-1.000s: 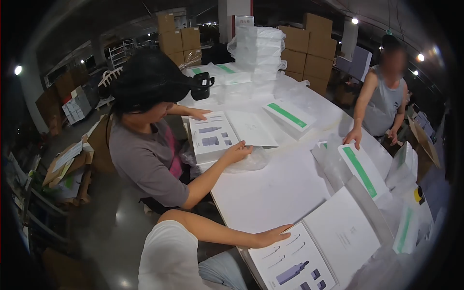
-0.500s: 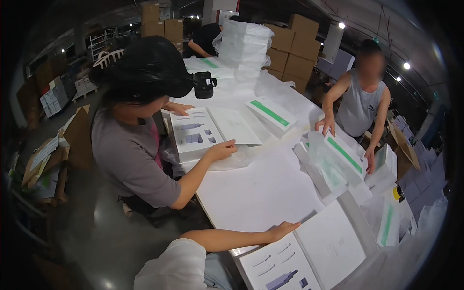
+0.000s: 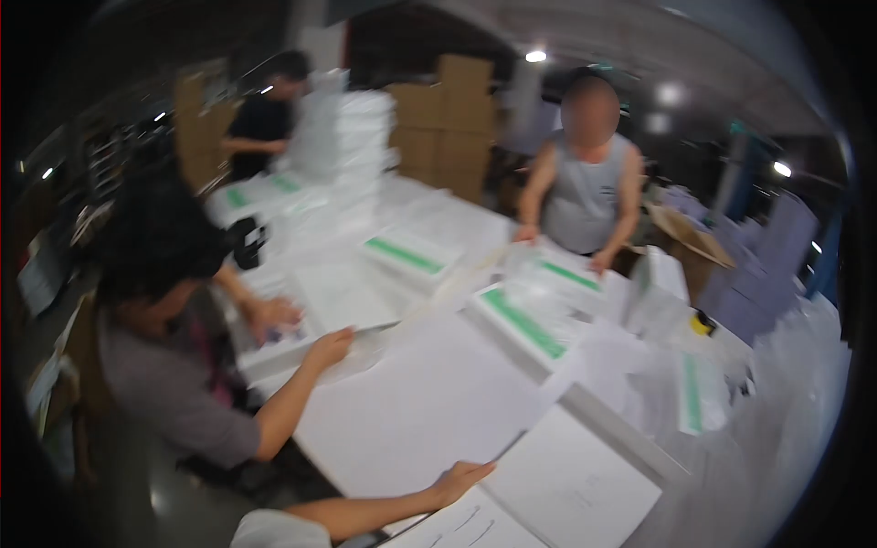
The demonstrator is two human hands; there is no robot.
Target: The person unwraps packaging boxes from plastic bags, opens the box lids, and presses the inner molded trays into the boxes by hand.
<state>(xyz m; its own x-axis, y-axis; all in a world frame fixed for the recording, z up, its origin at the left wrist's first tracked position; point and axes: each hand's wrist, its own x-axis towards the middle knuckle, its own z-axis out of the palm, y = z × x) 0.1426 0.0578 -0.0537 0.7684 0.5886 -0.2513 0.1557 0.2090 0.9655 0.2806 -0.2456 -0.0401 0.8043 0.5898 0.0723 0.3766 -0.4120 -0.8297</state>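
Observation:
My left hand (image 3: pixel 464 481) is at the edge of an open white box (image 3: pixel 575 489), beside the fold between its lid and its printed inner panel. Its fingers look closed on that edge, though motion blurs them. Dark line drawings show on the part of the panel (image 3: pixel 461 528) in view at the bottom; the rest is cut off. My right hand is out of view. Across the table, left of my box, a co-worker in a cap has one hand over another open box (image 3: pixel 347 297) and the other at its lid edge.
A second co-worker handles white boxes with green stripes (image 3: pixel 525 324) wrapped in clear plastic. Another striped box (image 3: pixel 411 256) lies mid-table (image 3: pixel 393 411). A tall stack of wrapped white boxes (image 3: pixel 364 146) and a person in black are behind. Plastic sheeting (image 3: pixel 786 402) bulges at right.
My view has swung right, shifting the scene leftward. The capped co-worker's far hand has moved over the open box's contents. The person in black now stands more upright. My left hand stays at the box edge.

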